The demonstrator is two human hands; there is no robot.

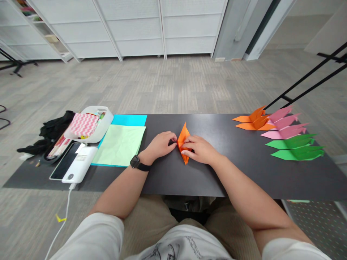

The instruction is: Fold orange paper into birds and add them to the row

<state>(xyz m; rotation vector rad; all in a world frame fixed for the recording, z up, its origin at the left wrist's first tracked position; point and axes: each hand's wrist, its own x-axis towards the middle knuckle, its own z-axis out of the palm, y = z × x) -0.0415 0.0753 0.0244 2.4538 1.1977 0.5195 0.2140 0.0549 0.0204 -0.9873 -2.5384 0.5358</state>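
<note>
An orange origami paper, folded to a narrow diamond with pointed ends, lies on the dark table in front of me. My left hand, a black watch on its wrist, is at the paper's left edge, with curled fingers pinching there; its fingertips are partly hidden. From the right, my right hand covers the middle of the fold, thumb and fingers closed on the paper. Finished folded birds stand in a row at the right: orange birds, pink birds and green birds.
Left on the table are light green sheets over blue paper. Beside them are a white basket with a pink zigzag cloth, a phone, a white power bank with a cable, and black fabric.
</note>
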